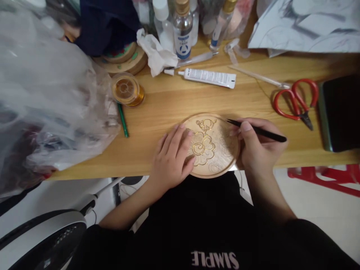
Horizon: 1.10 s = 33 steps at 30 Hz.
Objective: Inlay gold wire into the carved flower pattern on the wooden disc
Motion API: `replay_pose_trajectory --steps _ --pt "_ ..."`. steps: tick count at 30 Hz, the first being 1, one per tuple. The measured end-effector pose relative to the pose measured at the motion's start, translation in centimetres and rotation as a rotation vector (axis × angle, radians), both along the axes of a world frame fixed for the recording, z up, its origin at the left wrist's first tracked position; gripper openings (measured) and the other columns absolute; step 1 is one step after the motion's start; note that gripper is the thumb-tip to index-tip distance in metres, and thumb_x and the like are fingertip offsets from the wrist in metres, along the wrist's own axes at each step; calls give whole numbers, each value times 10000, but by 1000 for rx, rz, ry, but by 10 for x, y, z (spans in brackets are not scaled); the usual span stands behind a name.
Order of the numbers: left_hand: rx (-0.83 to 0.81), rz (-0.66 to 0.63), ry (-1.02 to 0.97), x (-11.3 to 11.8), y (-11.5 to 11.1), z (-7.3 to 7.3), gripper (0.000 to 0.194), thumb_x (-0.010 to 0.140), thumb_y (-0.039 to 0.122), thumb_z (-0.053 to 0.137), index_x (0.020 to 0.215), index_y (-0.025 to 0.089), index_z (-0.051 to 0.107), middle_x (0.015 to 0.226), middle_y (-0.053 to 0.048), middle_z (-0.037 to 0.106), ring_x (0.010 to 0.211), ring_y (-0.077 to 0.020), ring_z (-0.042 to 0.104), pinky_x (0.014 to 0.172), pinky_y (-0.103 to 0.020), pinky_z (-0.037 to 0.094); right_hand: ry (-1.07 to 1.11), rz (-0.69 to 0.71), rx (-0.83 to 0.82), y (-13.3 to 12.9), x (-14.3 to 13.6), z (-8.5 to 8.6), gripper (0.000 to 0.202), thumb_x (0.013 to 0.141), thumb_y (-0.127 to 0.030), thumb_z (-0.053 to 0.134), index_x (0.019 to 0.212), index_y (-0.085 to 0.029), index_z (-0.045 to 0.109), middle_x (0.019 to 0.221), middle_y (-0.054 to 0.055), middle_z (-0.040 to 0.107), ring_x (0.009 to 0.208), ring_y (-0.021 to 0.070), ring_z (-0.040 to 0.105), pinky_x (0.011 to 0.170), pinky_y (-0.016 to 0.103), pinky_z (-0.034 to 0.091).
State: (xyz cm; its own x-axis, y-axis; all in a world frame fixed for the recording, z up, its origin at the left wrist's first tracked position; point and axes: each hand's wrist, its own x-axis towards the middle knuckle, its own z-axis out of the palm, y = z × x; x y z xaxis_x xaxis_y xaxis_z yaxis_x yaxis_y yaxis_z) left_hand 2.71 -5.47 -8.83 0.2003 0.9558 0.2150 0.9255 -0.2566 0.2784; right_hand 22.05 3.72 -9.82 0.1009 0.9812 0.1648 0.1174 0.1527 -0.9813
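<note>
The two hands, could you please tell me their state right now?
Left hand: open, resting on the round patterned plaque.
Right hand: closed, holding black tweezers.

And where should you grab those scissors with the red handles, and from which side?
Probably by the red loops, coming down from above and the left. The scissors lie with their dark blades pointing toward the near edge of the table, so the loops keep your hand off them, and a black-screened device sits close on the right.
</note>
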Motion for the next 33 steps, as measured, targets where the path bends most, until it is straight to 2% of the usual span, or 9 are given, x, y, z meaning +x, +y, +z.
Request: replay_pose_trajectory --steps 4,10,16,21,27,33 --pt "-6 0 48 1 0 0 480 957 305 483 1396 111 497 1458 -234 480 1348 -341 488 1086 -460 391 5 19 -11 -1 1 -2 53 856 -279 728 899 -286 758 832 -4 754 683 153 707 640 327 582" --pt "-43 7 118 3 0 5 482 961 303 489 1417 146 493 1475 -209 478 1357 -327 482 1093 -437 377 32 65 -33 -2 2 2 57 851 -245 727 886 -282 750 843 -14 757 742 143 721 698 306 609" --pt "-52 -27 206 4 3 12 483 958 293 491 1407 118 507 1461 -232 487 1326 -347 504 1075 -452 403 44 82 -19 -1 1 1 70 838 -222 724 873 -276 751 850 -12 765 741 144 728 715 306 630" --pt "-119 -18 45 -2 4 13 469 974 326 488 1413 163 494 1462 -200 476 1339 -335 485 1083 -491 429 34 99 1 1 -1 2 22 836 -248 716 840 -238 735 838 4 757 743 152 724 717 322 628" --pt "-119 -25 -166 -14 4 9 559 1002 364 469 1507 174 322 1469 -178 489 1383 -271 462 1117 -464 437 54 113 12 4 -1 1 16 794 -215 713 800 -215 729 752 -4 732 683 136 701 667 288 599" --pt "-9 -38 -174 -24 4 -7 506 1012 388 443 1458 150 417 1472 -182 492 1372 -284 482 1120 -501 438 64 118 25 5 -1 0 67 771 -266 711 756 -201 716 660 -9 696 594 127 656 600 272 561"
